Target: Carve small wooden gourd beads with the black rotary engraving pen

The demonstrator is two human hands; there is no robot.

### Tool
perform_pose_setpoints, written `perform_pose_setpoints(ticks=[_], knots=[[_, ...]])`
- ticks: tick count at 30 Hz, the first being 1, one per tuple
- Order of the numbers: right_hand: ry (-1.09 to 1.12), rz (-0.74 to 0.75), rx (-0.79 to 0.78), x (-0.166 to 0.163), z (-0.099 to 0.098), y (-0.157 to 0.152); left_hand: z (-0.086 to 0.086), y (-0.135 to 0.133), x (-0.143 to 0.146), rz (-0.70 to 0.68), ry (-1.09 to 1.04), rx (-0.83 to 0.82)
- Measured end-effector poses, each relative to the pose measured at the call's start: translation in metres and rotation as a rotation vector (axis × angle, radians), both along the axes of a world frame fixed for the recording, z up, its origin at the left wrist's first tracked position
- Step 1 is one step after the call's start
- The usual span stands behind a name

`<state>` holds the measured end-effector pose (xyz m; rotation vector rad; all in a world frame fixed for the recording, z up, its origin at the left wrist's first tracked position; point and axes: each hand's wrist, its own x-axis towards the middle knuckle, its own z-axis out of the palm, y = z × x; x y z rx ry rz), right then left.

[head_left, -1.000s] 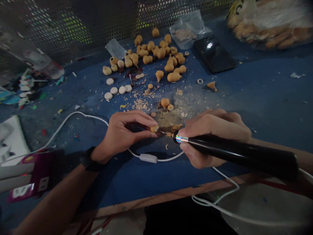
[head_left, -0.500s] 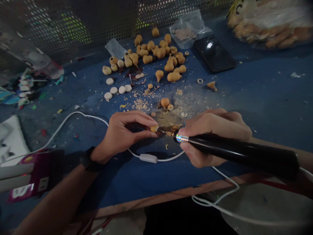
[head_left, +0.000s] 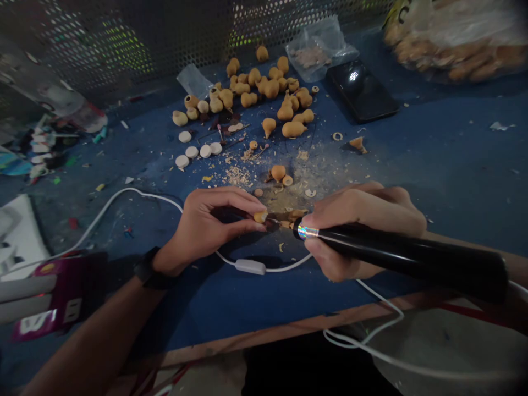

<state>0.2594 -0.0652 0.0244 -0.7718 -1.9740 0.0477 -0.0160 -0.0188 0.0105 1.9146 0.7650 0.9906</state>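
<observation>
Between the thumb and fingertips of my left hand [head_left: 218,217] is a small tan gourd piece [head_left: 260,216], its pale cut end turned to the right. My right hand [head_left: 363,231] grips a black rotary tool [head_left: 404,256] near its shiny front band. The tool's thin metal bit points left and reaches the cut end of the gourd piece; whether it goes inside I cannot tell. Just beyond my hands a small round gourd [head_left: 278,172] sits beside a cut ring-like piece [head_left: 287,180]. Shavings [head_left: 238,175] are scattered on the blue table.
Several small gourds [head_left: 271,88] are heaped toward the back. White discs [head_left: 205,150] lie left of centre. A black phone [head_left: 363,91] and plastic bags [head_left: 315,52] are at the back right. A white cord with an inline switch [head_left: 250,267] runs under my hands. A purple power strip [head_left: 51,297] lies left.
Almost nothing differs. The black rotary tool has shifted very slightly in my right hand, while my left hand keeps the gourd piece in the same place.
</observation>
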Motion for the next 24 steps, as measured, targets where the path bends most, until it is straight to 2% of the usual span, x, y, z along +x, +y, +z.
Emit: perform_pose_setpoints(ticks=[7, 13, 19, 24], knots=[[-0.002, 0.011, -0.024, 0.0012, 0.0013, -0.0018, 0.0006, -0.0012, 0.0009, 0.013, 0.019, -0.045], [-0.017, -0.083, -0.053, -0.0001, -0.0006, -0.0052, -0.0007, -0.0017, 0.0004, 0.017, -0.003, -0.021], [0.004, -0.008, 0.006, 0.0017, -0.0017, -0.0004, -0.0003, -0.001, -0.0009, 0.02, 0.026, -0.037], [0.009, -0.009, 0.005, -0.0001, -0.003, 0.0002, 0.0008, 0.0005, -0.0006, 0.013, 0.046, -0.041]])
